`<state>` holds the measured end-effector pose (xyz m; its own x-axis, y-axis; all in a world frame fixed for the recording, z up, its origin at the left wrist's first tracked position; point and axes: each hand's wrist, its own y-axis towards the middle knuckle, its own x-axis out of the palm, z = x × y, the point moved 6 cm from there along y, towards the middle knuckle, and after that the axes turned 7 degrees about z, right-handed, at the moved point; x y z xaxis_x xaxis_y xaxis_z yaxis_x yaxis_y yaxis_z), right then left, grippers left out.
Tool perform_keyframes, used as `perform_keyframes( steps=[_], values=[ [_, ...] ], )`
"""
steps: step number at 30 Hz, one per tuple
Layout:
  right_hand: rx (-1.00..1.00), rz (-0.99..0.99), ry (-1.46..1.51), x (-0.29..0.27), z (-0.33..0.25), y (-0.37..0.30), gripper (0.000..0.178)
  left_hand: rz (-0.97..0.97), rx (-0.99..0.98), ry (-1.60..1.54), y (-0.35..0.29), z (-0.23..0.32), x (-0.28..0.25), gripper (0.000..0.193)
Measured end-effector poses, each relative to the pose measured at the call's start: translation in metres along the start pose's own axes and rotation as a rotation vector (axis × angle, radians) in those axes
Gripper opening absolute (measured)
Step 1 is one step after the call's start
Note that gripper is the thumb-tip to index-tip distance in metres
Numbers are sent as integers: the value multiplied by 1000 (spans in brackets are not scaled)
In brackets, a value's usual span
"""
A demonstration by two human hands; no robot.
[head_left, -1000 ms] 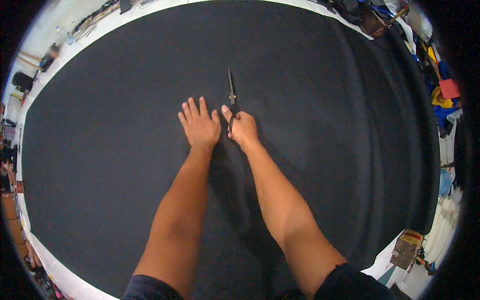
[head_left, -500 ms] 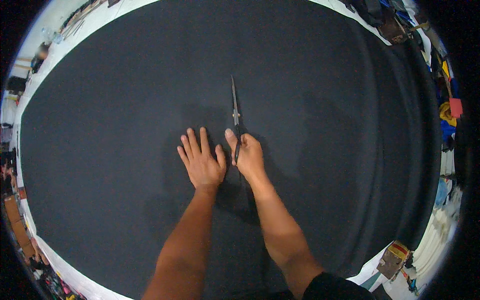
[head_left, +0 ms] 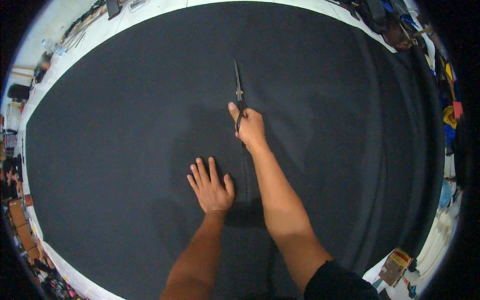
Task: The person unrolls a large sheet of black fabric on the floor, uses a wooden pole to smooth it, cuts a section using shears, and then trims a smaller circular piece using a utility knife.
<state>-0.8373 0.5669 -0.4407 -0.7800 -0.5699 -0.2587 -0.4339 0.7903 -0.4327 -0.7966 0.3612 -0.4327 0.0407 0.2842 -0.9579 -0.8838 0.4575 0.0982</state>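
Black-handled metal scissors (head_left: 239, 95) lie low over a broad sheet of plain black fabric (head_left: 125, 150), near the middle of its far half. This cloth covers most of a white tabletop (head_left: 160, 11), rising in soft folds toward the right. Around the rim stand a clear plastic bottle (head_left: 53, 47) at the far left, brown cardboard boxes (head_left: 19, 215) at the left, and a worn brown box with a red and yellow top (head_left: 395, 266) at the near right.

The person's right hand (head_left: 251, 127) is closed around the scissors' handles, hiding much of them; whether a blade passes beneath the cloth cannot be told. The left hand (head_left: 214, 192) lies flat, fingers spread, holding nothing. Clutter along both side edges is too bent and small to make out, and the dark surround cuts it off.

The blades point away from the person, tips leaning slightly left. Their long axis nearly continues a thin dark line (head_left: 245, 175) in the fabric.
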Motion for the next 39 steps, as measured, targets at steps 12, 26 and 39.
perform_keyframes(
  steps=[12,26,39],
  values=[
    [-3,-110,88,37,-81,124,57,-43,-1,-24,3,2,2,64],
    [-15,-103,80,55,-139,199,56,-106,-3,-33,2,5,3,66],
    [-87,-81,-11,88,-145,286,53,-123,-31,-46,-19,-7,25,65]
  ],
)
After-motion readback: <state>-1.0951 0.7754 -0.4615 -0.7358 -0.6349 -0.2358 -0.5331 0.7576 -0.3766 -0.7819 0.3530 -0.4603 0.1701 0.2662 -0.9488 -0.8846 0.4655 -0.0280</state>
